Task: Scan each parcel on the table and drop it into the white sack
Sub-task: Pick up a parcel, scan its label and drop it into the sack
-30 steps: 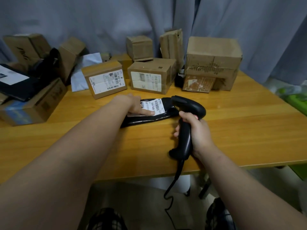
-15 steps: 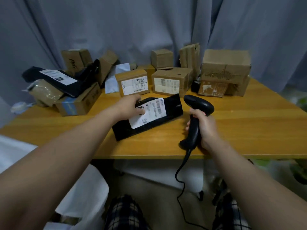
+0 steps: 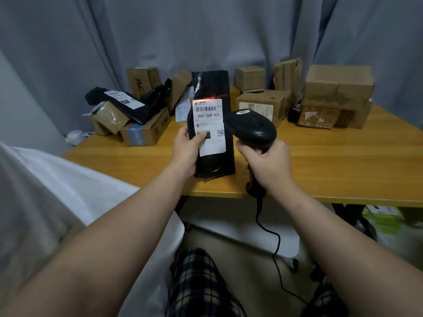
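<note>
My left hand (image 3: 186, 152) grips the black parcel (image 3: 211, 88) and holds it upright over the near part of the tabletop (image 3: 343, 156). The thumb is pressed on the front across the lower part of its white label (image 3: 209, 120), and the fingers (image 3: 182, 133) are curled round its left edge. I cannot tell whether the parcel's bottom edge touches the wood. My right hand (image 3: 269, 165) is wrapped tight round the handle of the black scanner (image 3: 251, 126), just to the right of the parcel, with its head turned toward the label. A red line of light (image 3: 212, 97) lies across the black wrapping just above the label's barcode. The scanner's cable (image 3: 274, 243) hangs down from the handle, past the edge of the tabletop, toward the floor. The white sack (image 3: 80, 191) is on my left, below the tabletop's edge and beside my left forearm. Along the back of the tabletop, well apart from my hands, stand cardboard boxes (image 3: 338, 88). At the back left another black parcel with a label (image 3: 128, 104) lies tilted on a heap of boxes. A grey curtain (image 3: 206, 30) hangs behind it all.
</note>
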Demonstrator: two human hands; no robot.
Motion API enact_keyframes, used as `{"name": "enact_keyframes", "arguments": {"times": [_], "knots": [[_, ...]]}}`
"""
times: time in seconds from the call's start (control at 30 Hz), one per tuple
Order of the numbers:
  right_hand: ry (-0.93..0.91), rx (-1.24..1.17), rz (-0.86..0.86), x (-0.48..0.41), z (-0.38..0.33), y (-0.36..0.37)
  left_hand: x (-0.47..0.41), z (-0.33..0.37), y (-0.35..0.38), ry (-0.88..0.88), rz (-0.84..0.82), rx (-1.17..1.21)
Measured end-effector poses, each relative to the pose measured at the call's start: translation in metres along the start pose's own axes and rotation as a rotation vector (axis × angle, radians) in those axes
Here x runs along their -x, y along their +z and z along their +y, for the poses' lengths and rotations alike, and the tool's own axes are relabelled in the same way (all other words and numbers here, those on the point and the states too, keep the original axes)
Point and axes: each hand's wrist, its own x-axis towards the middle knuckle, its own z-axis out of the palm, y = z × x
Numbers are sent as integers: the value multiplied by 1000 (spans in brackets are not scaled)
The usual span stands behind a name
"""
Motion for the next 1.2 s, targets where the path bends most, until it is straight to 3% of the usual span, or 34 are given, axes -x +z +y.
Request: {"name": "enact_keyframes", "arguments": {"times": [0.33, 0.87, 1.2], "knots": [[16, -45, -128, 11, -7, 1, 7, -3, -2, -2, 82, 42], [70, -98, -121, 14, -7, 6, 9, -2, -5, -20, 122, 42], [1, -246, -293, 27, -46, 62, 69, 43, -72, 210, 188, -79]]}}
